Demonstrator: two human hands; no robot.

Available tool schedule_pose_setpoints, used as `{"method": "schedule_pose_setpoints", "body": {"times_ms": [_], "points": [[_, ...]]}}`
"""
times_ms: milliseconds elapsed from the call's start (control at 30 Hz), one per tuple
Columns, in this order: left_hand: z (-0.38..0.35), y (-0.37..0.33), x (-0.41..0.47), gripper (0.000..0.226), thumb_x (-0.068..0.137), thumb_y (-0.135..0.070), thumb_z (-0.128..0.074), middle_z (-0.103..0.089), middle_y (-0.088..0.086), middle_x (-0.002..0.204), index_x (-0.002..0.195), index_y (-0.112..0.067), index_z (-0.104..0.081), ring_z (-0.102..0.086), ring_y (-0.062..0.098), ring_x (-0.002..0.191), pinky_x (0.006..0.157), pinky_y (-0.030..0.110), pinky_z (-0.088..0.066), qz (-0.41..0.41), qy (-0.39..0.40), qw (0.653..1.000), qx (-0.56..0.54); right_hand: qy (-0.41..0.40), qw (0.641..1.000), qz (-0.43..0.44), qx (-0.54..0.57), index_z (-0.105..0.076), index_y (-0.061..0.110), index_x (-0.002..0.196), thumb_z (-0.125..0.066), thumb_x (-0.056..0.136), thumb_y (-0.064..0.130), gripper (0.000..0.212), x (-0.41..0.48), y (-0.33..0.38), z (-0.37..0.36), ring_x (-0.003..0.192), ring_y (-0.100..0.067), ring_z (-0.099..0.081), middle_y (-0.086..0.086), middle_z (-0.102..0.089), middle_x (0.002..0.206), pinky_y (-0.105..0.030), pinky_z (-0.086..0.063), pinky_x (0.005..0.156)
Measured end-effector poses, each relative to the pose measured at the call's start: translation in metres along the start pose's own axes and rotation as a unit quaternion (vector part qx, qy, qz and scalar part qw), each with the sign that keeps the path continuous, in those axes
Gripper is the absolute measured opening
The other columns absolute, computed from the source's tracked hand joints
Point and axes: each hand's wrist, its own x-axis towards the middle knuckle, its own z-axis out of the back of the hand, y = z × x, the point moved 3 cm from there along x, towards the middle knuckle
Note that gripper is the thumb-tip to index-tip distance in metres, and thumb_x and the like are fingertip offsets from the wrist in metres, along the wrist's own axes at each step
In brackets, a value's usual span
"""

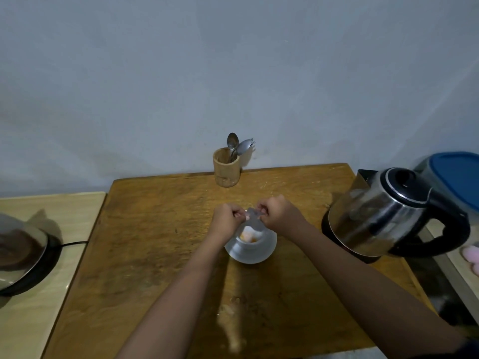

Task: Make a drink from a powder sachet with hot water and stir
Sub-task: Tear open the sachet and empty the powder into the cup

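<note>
At frame centre, the left hand [226,221] and right hand [277,213] each pinch a top corner of the sachet [252,221] directly above the white cup [251,245]; the kettle [388,213] stands right.

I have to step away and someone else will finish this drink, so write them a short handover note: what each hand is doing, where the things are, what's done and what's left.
Left hand and right hand: both pinch the top of the sachet, held over the cup.
Cup: on the wooden table, centre, with some orange powder in it.
Kettle: on its base at the right.
Spoons: in the wooden holder at the back edge.
Done: powder going in.
Left: finish emptying the sachet, pour hot water, take a spoon, stir.
</note>
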Motion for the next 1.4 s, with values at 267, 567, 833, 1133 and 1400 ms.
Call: {"method": "schedule_pose_setpoints", "body": {"times_ms": [267,567,833,1133,1400], "points": [[-0.001,-0.005,-0.003,0.01,0.084,-0.009,-0.057,-0.061,0.01,0.082,0.087,-0.005,-0.065,-0.053,0.021,0.076,0.066,0.032,-0.042,-0.029,0.069,0.987,0.145,0.025,0.994,0.004,-0.11,-0.068,0.011,0.089,-0.048,0.087,0.012,0.02,0.001,0.01,0.001,0.07,-0.023,-0.058,-0.008,-0.066,0.081,-0.025,-0.04,0.055],[0.013,-0.018,-0.007,0.018,0.088,-0.013,-0.053,-0.069,0.017,0.088,0.091,-0.003,-0.068,-0.057,0.024,0.076,0.068,0.036,-0.044,-0.091,0.085,0.972,0.202,0.036,0.997,-0.01,-0.074,-0.065,0.013,0.09,-0.049,0.084,0.005,0.019,0.005,0.013,0.0,0.082,-0.027,-0.062,-0.01,-0.066,0.089,-0.036,-0.051,0.069],[0.013,-0.012,-0.01,0.014,0.086,-0.016,-0.058,-0.07,0.012,0.093,0.09,-0.009,-0.07,-0.063,0.024,0.087,0.078,0.039,-0.051,-0.085,0.06,0.985,0.134,0.005,0.999,-0.05,-0.012,-0.063,0.014,0.077,-0.055,0.084,0.005,0.014,0.001,0.005,-0.001,0.07,-0.02,-0.053,-0.005,-0.058,0.073,-0.03,-0.042,0.063],[0.015,-0.01,-0.014,0.02,0.088,-0.015,-0.055,-0.071,0.012,0.1,0.096,-0.005,-0.07,-0.062,0.024,0.092,0.083,0.038,-0.052,-0.118,0.028,0.986,0.116,-0.078,0.99,-0.09,0.074,-0.072,0.008,0.074,-0.066,0.081,0.009,0.009,-0.01,-0.006,0.002,0.053,-0.005,-0.045,0.009,-0.049,0.052,-0.021,-0.038,0.054],[0.028,0.0,-0.025,0.014,0.088,-0.018,-0.057,-0.066,0.003,0.083,0.093,-0.012,-0.068,-0.059,0.017,0.079,0.068,0.024,-0.045,-0.068,-0.04,0.995,-0.057,-0.128,0.968,-0.077,0.202,-0.067,0.013,0.076,-0.065,0.08,0.01,0.006,-0.016,0.013,0.005,0.06,-0.013,-0.049,-0.003,-0.056,0.062,-0.026,-0.045,0.061]]}}
